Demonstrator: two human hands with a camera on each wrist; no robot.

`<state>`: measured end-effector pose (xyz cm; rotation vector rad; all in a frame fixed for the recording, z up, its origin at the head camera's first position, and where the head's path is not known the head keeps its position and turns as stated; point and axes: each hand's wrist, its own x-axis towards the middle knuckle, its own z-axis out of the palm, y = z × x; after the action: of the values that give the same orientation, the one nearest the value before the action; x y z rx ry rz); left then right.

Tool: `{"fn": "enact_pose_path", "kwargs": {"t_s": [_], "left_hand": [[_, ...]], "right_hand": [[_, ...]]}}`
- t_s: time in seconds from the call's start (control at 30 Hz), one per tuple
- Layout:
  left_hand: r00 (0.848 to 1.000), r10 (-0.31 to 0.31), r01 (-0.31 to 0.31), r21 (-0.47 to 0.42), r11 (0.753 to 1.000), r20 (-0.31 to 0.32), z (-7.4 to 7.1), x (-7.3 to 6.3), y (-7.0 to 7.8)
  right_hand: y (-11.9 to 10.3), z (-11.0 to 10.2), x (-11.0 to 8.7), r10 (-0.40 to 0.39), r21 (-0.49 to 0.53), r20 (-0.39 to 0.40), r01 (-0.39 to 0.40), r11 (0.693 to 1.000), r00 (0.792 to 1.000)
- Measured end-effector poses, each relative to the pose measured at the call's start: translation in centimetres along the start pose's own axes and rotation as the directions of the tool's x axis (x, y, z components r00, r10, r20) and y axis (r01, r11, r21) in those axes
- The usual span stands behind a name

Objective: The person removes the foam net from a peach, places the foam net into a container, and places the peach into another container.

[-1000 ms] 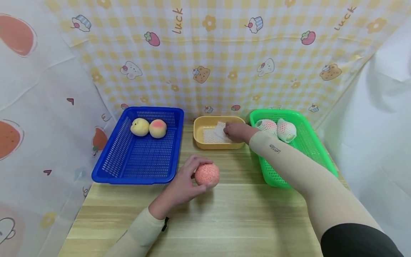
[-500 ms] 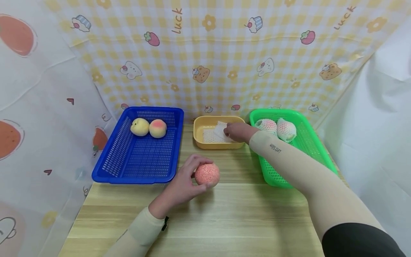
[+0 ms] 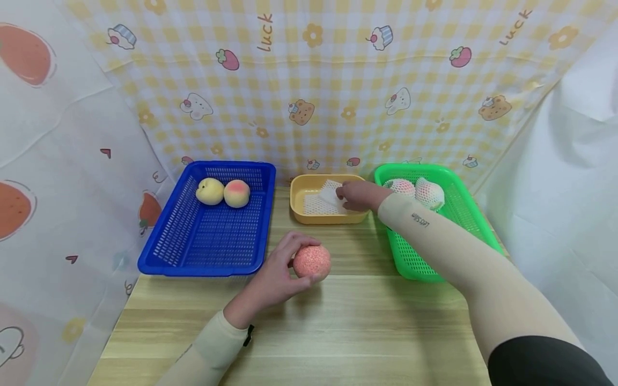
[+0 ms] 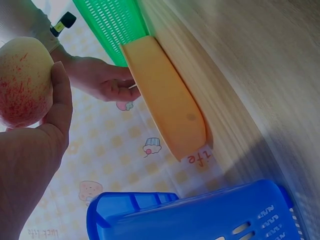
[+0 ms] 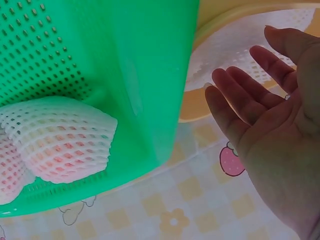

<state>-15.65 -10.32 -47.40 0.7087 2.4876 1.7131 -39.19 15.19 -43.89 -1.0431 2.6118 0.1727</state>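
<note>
In the head view my left hand (image 3: 277, 268) grips a pink-red peach (image 3: 311, 262) above the table, thumb below and fingers over the top. The left wrist view shows the same peach (image 4: 22, 82) with a pale, red-streaked side. My right hand (image 3: 359, 196) is over the right part of a yellow box (image 3: 296, 214), beside white foam fruit nets (image 3: 318, 205) lying flat inside it. In the right wrist view the right hand (image 5: 280, 115) has loosely bent, parted fingers with nothing seen between them; whether a fingertip touches a net cannot be told.
A blue basket (image 3: 205, 271) at the left holds a yellow peach (image 3: 210, 191) and a blushed peach (image 3: 237, 194). Two net-wrapped fruits (image 3: 428, 194) sit in the green basket (image 3: 475, 225) at the right, under the right forearm. A checked cloth (image 3: 328, 80) hangs behind.
The right hand's fingers have loosened and parted a little over the foam nets, and the right forearm has shifted slightly right. The left hand and its peach have stayed in place.
</note>
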Motion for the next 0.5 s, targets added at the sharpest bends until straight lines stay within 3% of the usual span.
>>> {"fn": "enact_pose_path", "kwargs": {"t_s": [0.5], "left_hand": [[1.0,-0.005,0.005,-0.003,1.0,0.0,-0.1,0.0,0.1]], "right_hand": [[0.0,-1.0,-1.2,0.002,0.038,-0.034,-0.001,0.999,0.999]]}}
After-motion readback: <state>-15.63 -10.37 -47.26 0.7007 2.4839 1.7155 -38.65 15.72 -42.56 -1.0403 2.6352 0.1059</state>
